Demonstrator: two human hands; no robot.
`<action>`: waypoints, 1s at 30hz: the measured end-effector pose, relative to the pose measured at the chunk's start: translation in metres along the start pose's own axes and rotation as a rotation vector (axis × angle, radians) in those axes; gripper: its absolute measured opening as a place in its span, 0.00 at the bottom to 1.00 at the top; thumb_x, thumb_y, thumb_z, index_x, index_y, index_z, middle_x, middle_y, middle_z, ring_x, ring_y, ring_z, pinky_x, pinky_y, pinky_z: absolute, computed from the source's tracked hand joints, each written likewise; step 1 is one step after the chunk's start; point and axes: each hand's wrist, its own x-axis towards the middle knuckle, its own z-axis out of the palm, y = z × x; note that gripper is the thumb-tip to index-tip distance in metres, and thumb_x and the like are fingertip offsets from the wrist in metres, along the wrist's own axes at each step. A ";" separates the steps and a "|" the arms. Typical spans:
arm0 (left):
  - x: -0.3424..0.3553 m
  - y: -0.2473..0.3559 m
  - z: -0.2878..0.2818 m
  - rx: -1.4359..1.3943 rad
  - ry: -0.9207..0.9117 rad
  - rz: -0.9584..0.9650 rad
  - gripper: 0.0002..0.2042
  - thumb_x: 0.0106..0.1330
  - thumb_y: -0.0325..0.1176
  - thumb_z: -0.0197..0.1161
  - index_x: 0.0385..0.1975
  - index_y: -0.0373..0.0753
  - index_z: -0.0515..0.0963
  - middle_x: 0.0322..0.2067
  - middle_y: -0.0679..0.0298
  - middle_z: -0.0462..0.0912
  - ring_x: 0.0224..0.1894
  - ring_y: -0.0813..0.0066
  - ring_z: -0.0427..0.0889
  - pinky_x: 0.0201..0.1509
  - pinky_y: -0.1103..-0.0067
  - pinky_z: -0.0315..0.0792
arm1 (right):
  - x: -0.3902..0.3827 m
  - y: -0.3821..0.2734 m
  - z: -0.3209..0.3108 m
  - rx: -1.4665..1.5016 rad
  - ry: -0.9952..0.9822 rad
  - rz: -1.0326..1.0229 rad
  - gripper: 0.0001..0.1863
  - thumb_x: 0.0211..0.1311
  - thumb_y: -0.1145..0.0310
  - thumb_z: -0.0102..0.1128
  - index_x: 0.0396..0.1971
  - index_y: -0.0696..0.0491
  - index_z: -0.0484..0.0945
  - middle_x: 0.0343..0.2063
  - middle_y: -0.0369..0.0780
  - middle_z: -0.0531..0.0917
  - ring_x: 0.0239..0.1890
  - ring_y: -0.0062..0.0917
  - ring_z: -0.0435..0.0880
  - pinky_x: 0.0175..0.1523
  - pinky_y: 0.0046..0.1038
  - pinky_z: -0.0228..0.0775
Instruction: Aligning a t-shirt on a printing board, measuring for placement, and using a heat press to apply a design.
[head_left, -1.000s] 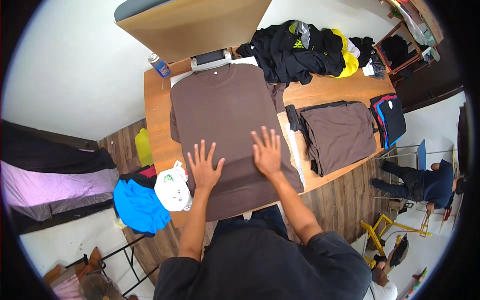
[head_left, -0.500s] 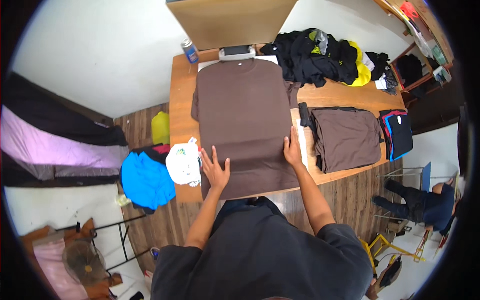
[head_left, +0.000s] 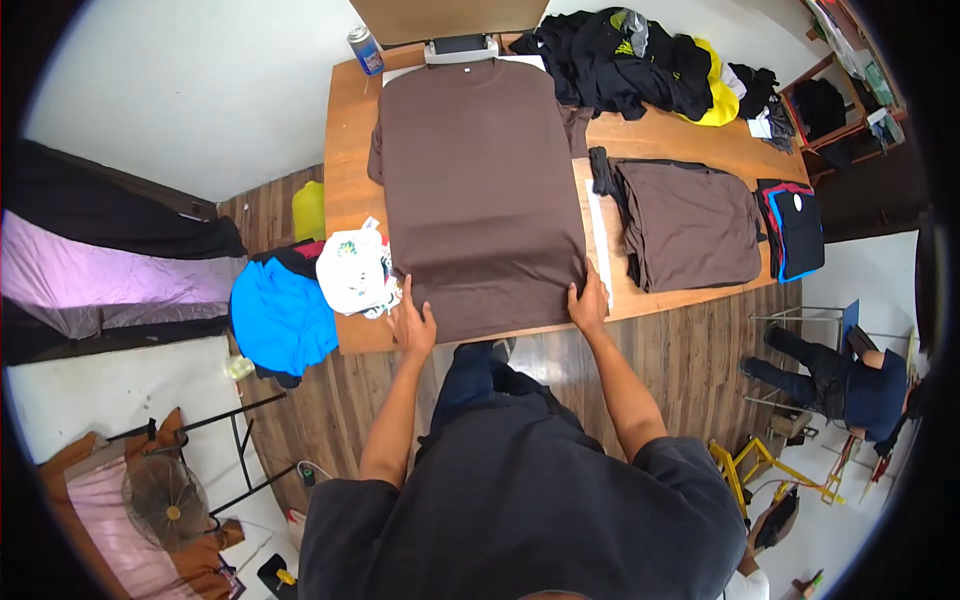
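A dark brown T-shirt (head_left: pixel 480 170) lies spread out on a white-edged board, its collar at the far end and its hem toward me. Close to the hem, my left hand (head_left: pixel 412 322) grips the left side edge, thumb on top of the cloth. My right hand (head_left: pixel 590 302) has the right side edge in the same way, the thumb on the shirt and the fingers along its outer edge. Between my hands the fabric bulges in soft folds. Fingertips under the cloth are partly hidden. A white bundled cloth (head_left: pixel 350 272) lies just left of my left hand.
Brown folded garments (head_left: pixel 690 225) and a dark folded stack (head_left: pixel 793 230) lie right on the wooden table (head_left: pixel 350 140). Black clothes (head_left: pixel 620 70) are heaped behind. A spray can (head_left: pixel 365 50) stands back left; blue cloth (head_left: pixel 285 320) is at the left. Another person (head_left: pixel 850 385) sits far right.
Both hands have slid toward me along the shirt, from lying flat on it to its side edges near the hem. My view has tilted, so the table appears higher.
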 end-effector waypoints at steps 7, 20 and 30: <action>-0.046 -0.037 -0.006 -0.453 0.012 -0.084 0.21 0.76 0.29 0.53 0.68 0.41 0.69 0.63 0.49 0.75 0.66 0.49 0.73 0.70 0.64 0.64 | -0.028 0.029 -0.016 0.196 0.172 0.033 0.22 0.67 0.67 0.68 0.57 0.59 0.74 0.38 0.56 0.84 0.39 0.46 0.84 0.49 0.39 0.75; -0.092 -0.026 -0.025 0.080 0.102 0.015 0.26 0.61 0.34 0.71 0.61 0.50 0.77 0.52 0.55 0.75 0.59 0.55 0.73 0.65 0.60 0.63 | -0.074 -0.011 -0.032 -0.106 0.137 -0.216 0.24 0.56 0.72 0.68 0.55 0.48 0.79 0.51 0.45 0.79 0.54 0.42 0.77 0.59 0.43 0.66; -0.076 -0.019 0.008 -0.085 -0.062 0.255 0.12 0.64 0.34 0.71 0.47 0.46 0.88 0.50 0.61 0.79 0.57 0.60 0.75 0.61 0.65 0.65 | -0.071 -0.029 0.032 -0.148 -0.191 -0.442 0.14 0.63 0.64 0.67 0.48 0.45 0.86 0.55 0.37 0.79 0.61 0.36 0.74 0.62 0.40 0.64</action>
